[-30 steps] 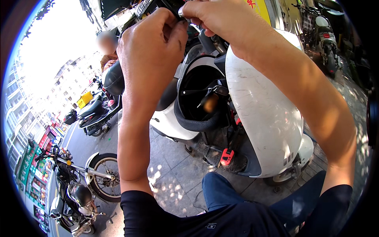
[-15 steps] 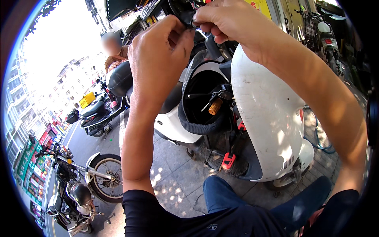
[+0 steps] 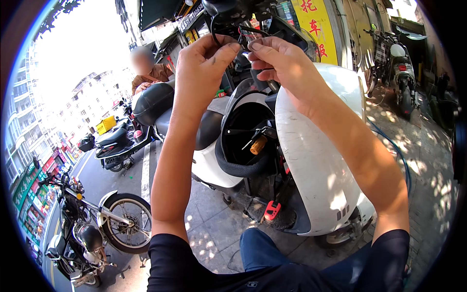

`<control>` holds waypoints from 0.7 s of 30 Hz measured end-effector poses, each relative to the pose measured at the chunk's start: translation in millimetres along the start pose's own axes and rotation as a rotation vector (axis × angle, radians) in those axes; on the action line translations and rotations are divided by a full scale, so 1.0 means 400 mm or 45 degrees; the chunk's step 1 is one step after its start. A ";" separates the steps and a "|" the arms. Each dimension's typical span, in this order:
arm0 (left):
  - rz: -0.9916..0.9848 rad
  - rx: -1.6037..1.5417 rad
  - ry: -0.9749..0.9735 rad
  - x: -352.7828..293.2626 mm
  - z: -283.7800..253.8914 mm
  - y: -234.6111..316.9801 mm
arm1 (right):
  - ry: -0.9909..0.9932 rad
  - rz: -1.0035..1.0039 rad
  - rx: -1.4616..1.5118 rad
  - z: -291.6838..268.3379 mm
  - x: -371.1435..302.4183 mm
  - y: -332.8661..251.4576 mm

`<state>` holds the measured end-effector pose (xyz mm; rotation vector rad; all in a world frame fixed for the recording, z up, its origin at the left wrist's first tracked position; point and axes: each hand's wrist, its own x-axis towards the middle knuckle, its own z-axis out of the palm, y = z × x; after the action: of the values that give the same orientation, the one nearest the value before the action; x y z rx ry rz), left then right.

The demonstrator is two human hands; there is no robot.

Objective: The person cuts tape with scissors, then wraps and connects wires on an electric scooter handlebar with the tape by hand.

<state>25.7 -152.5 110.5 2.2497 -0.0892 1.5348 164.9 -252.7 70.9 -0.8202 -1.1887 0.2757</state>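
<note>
Both my hands are raised in front of the handlebar area (image 3: 233, 13) of a white scooter (image 3: 311, 160), their fingertips close together. The thumb and fingers of my left hand (image 3: 202, 70) pinch a thin black cable (image 3: 214, 30) that curves down from the handlebar. My right hand (image 3: 287, 68) is pinched right beside it; what sits between its fingertips is too small to make out. Thin wires (image 3: 252, 31) show just behind the fingertips. Below my hands hangs a black helmet-like shell (image 3: 233, 168) with a mesh rim, with an orange fluted handle (image 3: 258, 145) and dark key-like pieces (image 3: 266, 130) at it.
On the scooter's footboard lies a red clip-like piece (image 3: 273, 210). A motorcycle (image 3: 126, 219) stands at the left, with a dark scooter (image 3: 121, 146) behind it. A person (image 3: 151, 78) leans on a black scooter box (image 3: 152, 103). Blue hose (image 3: 406, 165) runs along the right.
Both hands have come lower and nearer in the picture, and more of the handlebar shows above them. My right forearm has swung inward. The fingers stay pinched.
</note>
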 end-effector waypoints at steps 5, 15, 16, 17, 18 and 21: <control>-0.066 -0.039 -0.100 0.011 -0.011 0.016 | -0.017 0.073 0.387 0.025 0.021 0.021; 0.023 0.101 -0.110 0.035 -0.016 0.001 | -0.010 0.090 0.704 0.035 0.031 0.051; 0.020 0.100 -0.112 0.038 -0.015 0.001 | -0.010 0.063 0.712 0.032 0.031 0.054; 0.020 0.104 -0.130 0.041 -0.014 0.000 | -0.011 0.036 0.719 0.030 0.032 0.056; 0.022 0.109 -0.147 0.043 -0.012 -0.001 | -0.010 0.037 0.718 0.028 0.031 0.056; 0.040 0.087 -0.163 0.044 -0.006 -0.009 | 0.007 -0.009 0.721 0.028 0.029 0.061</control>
<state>31.4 -145.2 126.3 2.4103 -0.1107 1.4285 164.7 -224.4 63.9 -0.3207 -1.0330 0.5719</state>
